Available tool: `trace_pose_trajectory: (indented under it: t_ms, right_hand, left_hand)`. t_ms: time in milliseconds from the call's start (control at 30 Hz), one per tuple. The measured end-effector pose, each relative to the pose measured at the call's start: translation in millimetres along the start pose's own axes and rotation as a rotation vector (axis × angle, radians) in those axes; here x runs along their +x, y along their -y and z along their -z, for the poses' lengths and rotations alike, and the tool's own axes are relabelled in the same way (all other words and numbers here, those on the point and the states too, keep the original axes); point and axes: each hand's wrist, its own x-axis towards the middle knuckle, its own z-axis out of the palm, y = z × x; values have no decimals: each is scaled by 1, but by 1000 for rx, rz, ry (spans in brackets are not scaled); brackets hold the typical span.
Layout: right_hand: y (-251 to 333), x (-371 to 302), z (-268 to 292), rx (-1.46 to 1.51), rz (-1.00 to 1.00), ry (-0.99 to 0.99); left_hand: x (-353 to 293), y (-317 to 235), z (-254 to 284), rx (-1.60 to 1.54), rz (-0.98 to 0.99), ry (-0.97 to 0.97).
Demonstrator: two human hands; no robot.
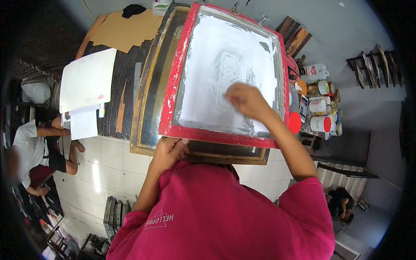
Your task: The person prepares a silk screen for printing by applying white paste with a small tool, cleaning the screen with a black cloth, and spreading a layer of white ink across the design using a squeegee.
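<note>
A screen-printing frame [173, 93] with red, paint-worn sides lies tilted in front of me, its mesh [203, 56] whitish with a faint outlined design near the middle. My left hand [167, 152] is closed on the frame's near left corner, fingers curled at its edge. Over the lower middle of the mesh is my right hand [247, 100], slightly smeared by motion. Its fingers are curled together; whatever they may hold is hidden. Beneath the red frame sits a larger wooden-edged frame [145, 86], its left side and near edge showing.
On the dark table [119, 80] to the left lie white sheets [86, 80] and brown cardboard [119, 28]. Tubs and jars [320, 124] crowd a stand at right, beside a phone [303, 105]. A seated person [37, 147] is at left, another person [341, 204] at lower right.
</note>
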Motion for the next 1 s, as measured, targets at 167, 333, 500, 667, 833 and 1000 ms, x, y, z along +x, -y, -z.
trace_pose_trajectory:
  t_ms: [167, 333, 500, 667, 833, 1000]
  right_hand:
    - [-26, -53, 58, -126, -183, 62]
    - [-9, -29, 30, -68, -30, -14]
    - [10, -80, 80, -60, -243, 249]
    - [-15, -142, 115, 430, -527, -389]
    - [23, -160, 93, 953, -445, -755]
    - [56, -185, 81, 1140, -207, -984]
  left_hand:
    - [-1, -3, -26, -91, -15, 18]
    - [2, -2, -26, -89, -7, 29]
    - [2, 2, -25, -84, -53, 9]
    - [1, -1, -28, -129, -36, 33]
    - [1, 12, -29, -259, -91, 107]
    - [-9, -11, -40, -267, -248, 20]
